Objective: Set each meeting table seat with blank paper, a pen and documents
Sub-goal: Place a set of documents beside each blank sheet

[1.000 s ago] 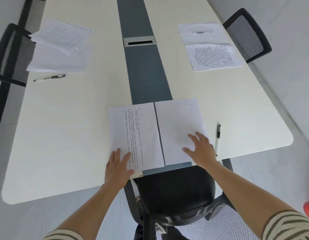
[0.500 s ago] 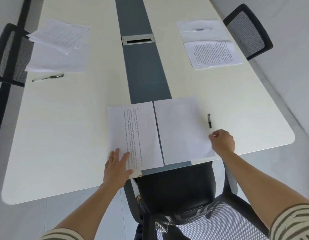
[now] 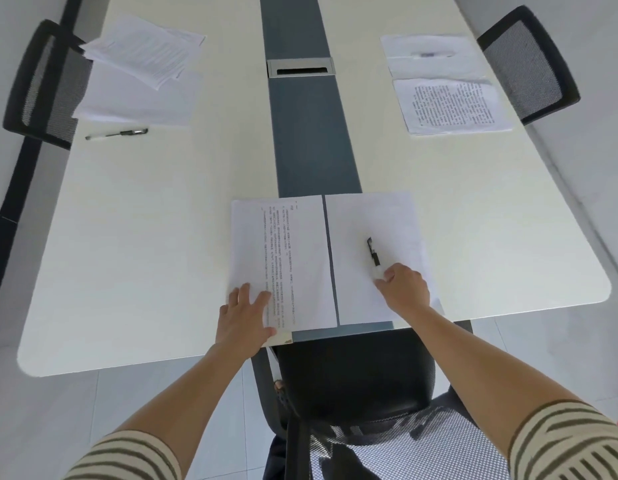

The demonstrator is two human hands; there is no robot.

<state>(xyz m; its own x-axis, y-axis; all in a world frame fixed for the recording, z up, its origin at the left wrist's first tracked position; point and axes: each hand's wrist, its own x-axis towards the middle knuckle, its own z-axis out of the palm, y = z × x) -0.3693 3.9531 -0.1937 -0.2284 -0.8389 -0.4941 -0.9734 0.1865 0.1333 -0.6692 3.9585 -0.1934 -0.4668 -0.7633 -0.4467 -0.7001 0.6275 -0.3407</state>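
Note:
At the near end of the white meeting table (image 3: 145, 271) a printed document (image 3: 287, 251) lies beside a blank sheet (image 3: 373, 223). My left hand (image 3: 245, 317) rests flat on the document's near left corner. My right hand (image 3: 403, 285) pinches the white end of a black-capped pen (image 3: 374, 252), which lies over the blank sheet. At the far right seat lie a blank sheet (image 3: 432, 69) with a pen (image 3: 430, 54) on it and a printed document (image 3: 453, 105). At the far left are a loose document stack (image 3: 145, 50), blank paper (image 3: 138, 102) and a pen (image 3: 117, 134).
A black chair back (image 3: 352, 372) stands against the table's near edge between my arms. More black mesh chairs stand at far left (image 3: 48, 84) and far right (image 3: 529, 64). A grey strip (image 3: 311, 133) with a metal cable box (image 3: 300, 67) runs down the table's middle.
My right hand left the blank sheet, took the pen lying to its right and carried it leftward onto the sheet. My left hand stayed on the document.

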